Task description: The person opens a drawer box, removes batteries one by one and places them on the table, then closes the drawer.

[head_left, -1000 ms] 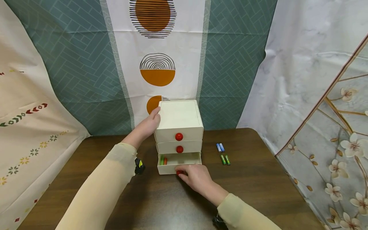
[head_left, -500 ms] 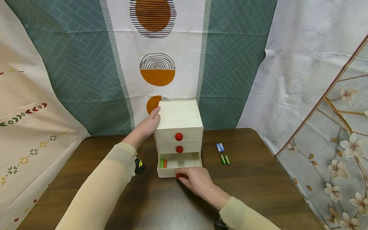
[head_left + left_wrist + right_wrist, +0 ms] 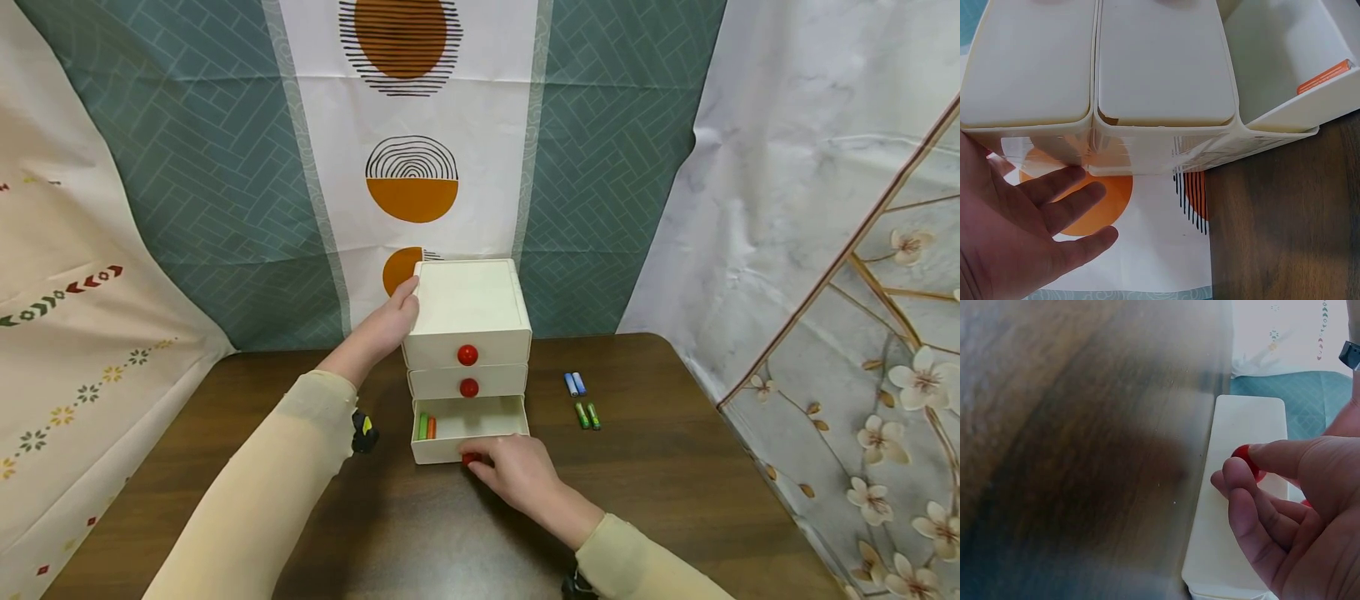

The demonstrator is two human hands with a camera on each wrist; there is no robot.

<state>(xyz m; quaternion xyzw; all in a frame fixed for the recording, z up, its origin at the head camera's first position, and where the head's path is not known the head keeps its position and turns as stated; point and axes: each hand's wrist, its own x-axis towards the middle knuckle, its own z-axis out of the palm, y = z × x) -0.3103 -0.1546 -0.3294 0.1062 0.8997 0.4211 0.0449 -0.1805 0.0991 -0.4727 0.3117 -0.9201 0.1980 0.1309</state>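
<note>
A cream cabinet [image 3: 471, 296] with three stacked drawers stands on the table. Its bottom drawer [image 3: 435, 452] is pulled out, and slim green sticks [image 3: 423, 426] and an orange stick [image 3: 431, 428] lie at its left end. My right hand [image 3: 517, 468] pinches that drawer's red knob [image 3: 1247, 457] between thumb and fingers. My left hand [image 3: 387, 323] lies against the cabinet's upper left side; its fingers [image 3: 1079, 209] look extended and spread in the left wrist view. The upper drawers are closed, each with a red knob.
Two blue batteries [image 3: 580, 383] and two green batteries [image 3: 582, 415] lie to the right of the cabinet on the brown wooden table [image 3: 660, 467]. Patterned cloths [image 3: 615, 167] hang behind the table and at both sides.
The bottom drawer has slid a little further out toward me, with my right hand moving along on its knob. My left hand has stayed on the cabinet's side.
</note>
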